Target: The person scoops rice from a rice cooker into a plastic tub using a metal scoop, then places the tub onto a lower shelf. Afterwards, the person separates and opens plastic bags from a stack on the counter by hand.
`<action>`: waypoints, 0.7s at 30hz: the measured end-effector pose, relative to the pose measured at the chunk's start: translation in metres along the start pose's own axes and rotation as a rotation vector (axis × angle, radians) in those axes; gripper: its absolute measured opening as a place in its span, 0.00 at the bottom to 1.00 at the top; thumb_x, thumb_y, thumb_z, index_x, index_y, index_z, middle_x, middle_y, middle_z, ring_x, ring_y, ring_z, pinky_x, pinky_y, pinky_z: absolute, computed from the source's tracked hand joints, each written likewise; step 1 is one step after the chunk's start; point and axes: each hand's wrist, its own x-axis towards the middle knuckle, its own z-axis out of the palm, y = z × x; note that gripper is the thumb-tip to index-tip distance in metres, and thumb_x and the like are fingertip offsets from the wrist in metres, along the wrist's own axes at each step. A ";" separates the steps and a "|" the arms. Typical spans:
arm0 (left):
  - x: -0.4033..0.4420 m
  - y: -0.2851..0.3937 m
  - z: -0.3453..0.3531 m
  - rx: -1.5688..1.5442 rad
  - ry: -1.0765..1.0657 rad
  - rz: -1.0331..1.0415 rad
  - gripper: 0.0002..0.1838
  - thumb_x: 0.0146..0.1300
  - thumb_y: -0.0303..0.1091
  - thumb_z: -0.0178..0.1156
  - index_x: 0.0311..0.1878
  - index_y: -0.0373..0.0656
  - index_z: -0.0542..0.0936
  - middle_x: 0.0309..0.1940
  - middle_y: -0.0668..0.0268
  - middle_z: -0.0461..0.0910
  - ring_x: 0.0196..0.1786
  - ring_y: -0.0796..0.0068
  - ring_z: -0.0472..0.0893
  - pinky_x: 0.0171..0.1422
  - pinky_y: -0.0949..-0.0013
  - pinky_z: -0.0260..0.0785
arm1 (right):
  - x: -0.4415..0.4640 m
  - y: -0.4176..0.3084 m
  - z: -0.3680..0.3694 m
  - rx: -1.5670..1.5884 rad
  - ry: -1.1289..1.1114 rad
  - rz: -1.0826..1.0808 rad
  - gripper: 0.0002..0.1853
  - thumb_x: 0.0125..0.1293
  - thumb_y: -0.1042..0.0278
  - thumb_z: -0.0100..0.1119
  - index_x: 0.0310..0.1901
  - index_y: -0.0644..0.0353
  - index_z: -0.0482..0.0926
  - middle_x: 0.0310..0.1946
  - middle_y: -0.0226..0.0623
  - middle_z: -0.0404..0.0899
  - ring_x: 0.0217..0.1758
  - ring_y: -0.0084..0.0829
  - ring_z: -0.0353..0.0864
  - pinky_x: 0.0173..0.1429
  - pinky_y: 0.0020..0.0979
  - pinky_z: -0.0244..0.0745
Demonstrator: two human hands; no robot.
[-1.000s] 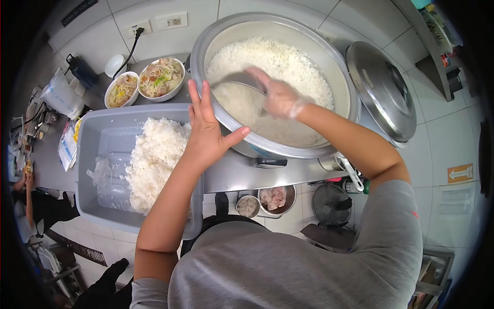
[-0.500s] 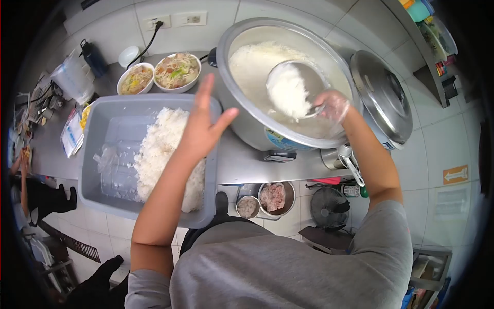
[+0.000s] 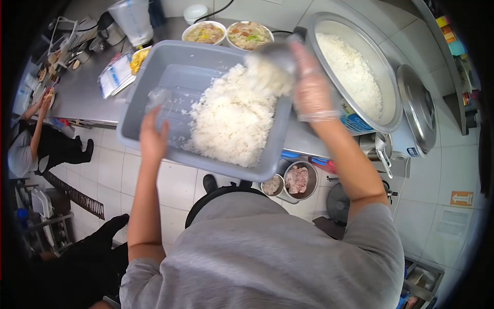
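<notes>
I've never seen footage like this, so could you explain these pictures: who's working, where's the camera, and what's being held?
There's no machine: a person works by hand. Every picture comes from one camera worn on their head, looking forward and down. On the steel counter are a grey tub holding rice, a big pot with more rice, and two food bowls. The gloved right hand holds a blurred metal scoop, with rice, above the tub. The left hand is by the tub's near side, apparently empty.
</notes>
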 end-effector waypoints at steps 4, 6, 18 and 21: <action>-0.014 0.009 0.002 0.061 -0.160 -0.071 0.23 0.59 0.32 0.57 0.59 0.42 0.71 0.55 0.54 0.74 0.59 0.54 0.71 0.62 0.58 0.64 | 0.019 -0.038 0.052 -0.127 -0.183 0.062 0.41 0.56 0.82 0.44 0.71 0.38 0.48 0.67 0.61 0.53 0.43 0.50 0.81 0.44 0.43 0.79; -0.016 0.007 0.001 0.062 -0.152 -0.085 0.22 0.59 0.32 0.56 0.58 0.43 0.72 0.56 0.55 0.73 0.59 0.54 0.71 0.62 0.57 0.65 | 0.025 -0.045 0.051 -0.131 -0.087 0.079 0.41 0.57 0.81 0.44 0.71 0.37 0.48 0.67 0.62 0.52 0.43 0.49 0.81 0.45 0.43 0.79; -0.014 0.003 0.001 0.072 -0.162 -0.083 0.26 0.56 0.29 0.54 0.60 0.40 0.68 0.55 0.53 0.73 0.57 0.53 0.72 0.62 0.57 0.64 | -0.081 -0.111 0.059 -0.131 -0.488 0.137 0.42 0.53 0.86 0.48 0.69 0.38 0.52 0.61 0.59 0.58 0.34 0.48 0.81 0.39 0.44 0.81; -0.016 -0.002 0.007 0.074 -0.138 -0.048 0.26 0.55 0.28 0.56 0.60 0.40 0.69 0.54 0.52 0.74 0.57 0.53 0.72 0.63 0.56 0.63 | -0.100 -0.109 0.100 -0.235 -0.779 0.052 0.45 0.54 0.85 0.48 0.71 0.37 0.48 0.68 0.62 0.49 0.38 0.48 0.82 0.40 0.41 0.81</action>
